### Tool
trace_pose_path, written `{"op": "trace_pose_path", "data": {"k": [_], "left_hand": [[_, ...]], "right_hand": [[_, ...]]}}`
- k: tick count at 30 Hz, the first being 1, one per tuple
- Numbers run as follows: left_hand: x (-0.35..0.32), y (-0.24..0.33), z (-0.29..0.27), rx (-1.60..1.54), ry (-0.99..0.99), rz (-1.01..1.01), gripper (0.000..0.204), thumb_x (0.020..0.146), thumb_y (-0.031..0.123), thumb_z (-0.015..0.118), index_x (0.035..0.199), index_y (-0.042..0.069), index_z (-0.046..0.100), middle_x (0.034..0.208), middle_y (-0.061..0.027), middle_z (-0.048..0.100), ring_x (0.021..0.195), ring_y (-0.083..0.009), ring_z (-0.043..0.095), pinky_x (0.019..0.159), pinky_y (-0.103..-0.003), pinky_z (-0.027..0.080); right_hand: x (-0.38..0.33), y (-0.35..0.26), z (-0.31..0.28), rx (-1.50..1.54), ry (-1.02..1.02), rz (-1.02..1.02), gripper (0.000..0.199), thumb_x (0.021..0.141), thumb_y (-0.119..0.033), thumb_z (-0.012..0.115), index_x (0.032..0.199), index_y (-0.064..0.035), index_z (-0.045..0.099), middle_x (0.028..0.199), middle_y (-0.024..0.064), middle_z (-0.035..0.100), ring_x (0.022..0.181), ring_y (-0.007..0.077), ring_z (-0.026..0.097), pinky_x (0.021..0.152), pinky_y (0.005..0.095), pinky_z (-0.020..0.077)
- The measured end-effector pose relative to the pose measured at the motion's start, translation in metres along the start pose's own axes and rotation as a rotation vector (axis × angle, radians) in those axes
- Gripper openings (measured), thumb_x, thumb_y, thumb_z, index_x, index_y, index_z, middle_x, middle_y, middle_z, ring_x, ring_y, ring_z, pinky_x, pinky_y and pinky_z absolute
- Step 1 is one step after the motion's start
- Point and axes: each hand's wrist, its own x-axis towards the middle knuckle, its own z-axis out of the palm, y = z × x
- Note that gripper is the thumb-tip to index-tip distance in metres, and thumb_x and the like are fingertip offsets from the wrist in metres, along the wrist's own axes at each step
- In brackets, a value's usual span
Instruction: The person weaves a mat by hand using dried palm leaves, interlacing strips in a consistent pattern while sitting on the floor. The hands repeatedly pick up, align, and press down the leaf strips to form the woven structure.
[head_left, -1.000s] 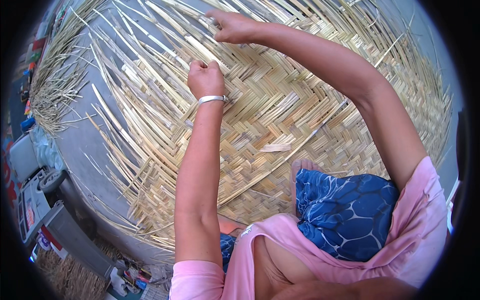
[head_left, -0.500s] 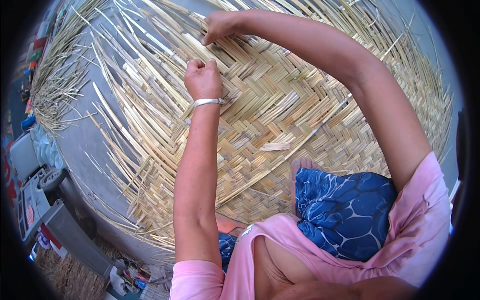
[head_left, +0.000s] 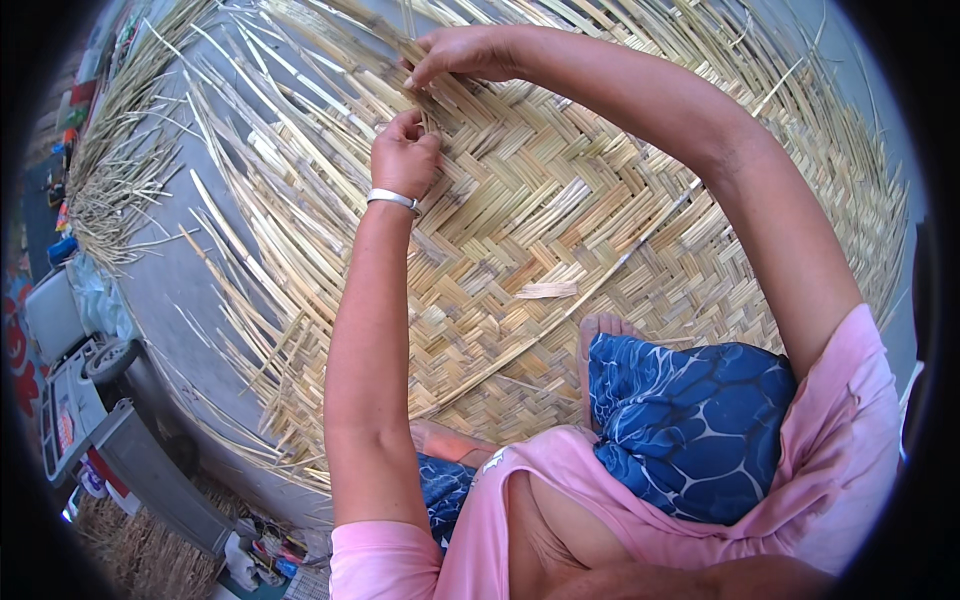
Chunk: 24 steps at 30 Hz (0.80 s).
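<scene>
A large mat point(head_left: 540, 225) of split, pale straw-coloured strips lies on the floor in a herringbone weave. Long unwoven strip ends point(head_left: 262, 262) fan out past its left and far edges. My left hand point(head_left: 403, 160), a silver bracelet at its wrist, is closed in a pinch on a strip at the far left of the weave. Just beyond it, my right hand point(head_left: 465, 54) reaches across with its fingers curled round strips at the mat's far edge. Fingers and palms partly cover the pieces being gripped.
A heap of loose strips point(head_left: 115, 185) lies on the grey floor at far left. Nearer stand a grey wheeled plastic cart point(head_left: 150, 480) and clear plastic sheeting point(head_left: 98, 295). My bare foot point(head_left: 600, 328) rests on the mat, with a loose flat scrap point(head_left: 548, 290) beside it.
My left forearm has swung slightly left, and the left hand has turned, its fingers extending further forward. My right hand has shifted slightly right, its grip tilted among the strips.
</scene>
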Motion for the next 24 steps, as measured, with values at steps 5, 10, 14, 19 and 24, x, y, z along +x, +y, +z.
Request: {"op": "trace_pose_path", "data": {"k": [5,10,14,19,24], "left_hand": [[0.004,0.001,-0.004,-0.059,-0.05,-0.04,0.02,0.077,0.002,0.058,0.097,-0.003,0.06,0.064,-0.0008,0.055,0.049,-0.0083,0.051,0.046,-0.023,0.041],[0.016,0.008,-0.009,-0.02,-0.125,-0.148,0.019,0.079,0.003,0.058,0.097,-0.002,0.061,0.066,-0.0021,0.058,0.049,-0.0087,0.054,0.044,-0.023,0.041],[0.021,0.012,-0.013,-0.01,-0.166,-0.265,0.022,0.08,0.005,0.057,0.101,0.0,0.06,0.07,-0.0048,0.061,0.051,-0.0105,0.057,0.044,-0.024,0.044],[0.028,0.007,-0.011,0.023,-0.19,-0.29,0.017,0.081,0.007,0.058,0.098,0.002,0.059,0.073,-0.004,0.061,0.055,-0.0114,0.058,0.047,-0.025,0.046],[0.02,0.006,-0.004,-0.013,-0.091,-0.224,0.017,0.08,0.007,0.058,0.096,0.003,0.056,0.072,-0.0033,0.06,0.055,-0.0112,0.058,0.047,-0.024,0.046]], "right_hand": [[-0.022,-0.011,0.003,0.043,0.282,-0.079,0.031,0.076,-0.018,0.068,0.102,-0.0045,0.057,0.087,0.0062,0.059,0.075,0.0113,0.055,0.068,0.0272,0.0466],[-0.035,0.009,-0.019,0.125,0.523,-0.079,0.016,0.082,-0.005,0.058,0.097,-0.0057,0.061,0.077,0.0034,0.06,0.061,0.0072,0.054,0.054,0.0201,0.0456],[-0.058,0.019,-0.022,0.136,0.508,0.001,0.016,0.083,0.001,0.051,0.096,-0.002,0.059,0.074,0.0061,0.06,0.057,0.0092,0.057,0.046,0.0214,0.0476],[-0.065,0.037,-0.021,0.175,0.637,-0.044,0.018,0.083,-0.002,0.05,0.099,-0.0049,0.059,0.071,0.0043,0.058,0.05,0.0085,0.054,0.042,0.0214,0.0426],[-0.063,0.04,-0.038,0.139,0.624,-0.137,0.02,0.083,-0.004,0.056,0.103,-0.0064,0.06,0.084,0.0023,0.059,0.069,0.007,0.056,0.056,0.0198,0.0466]]}}
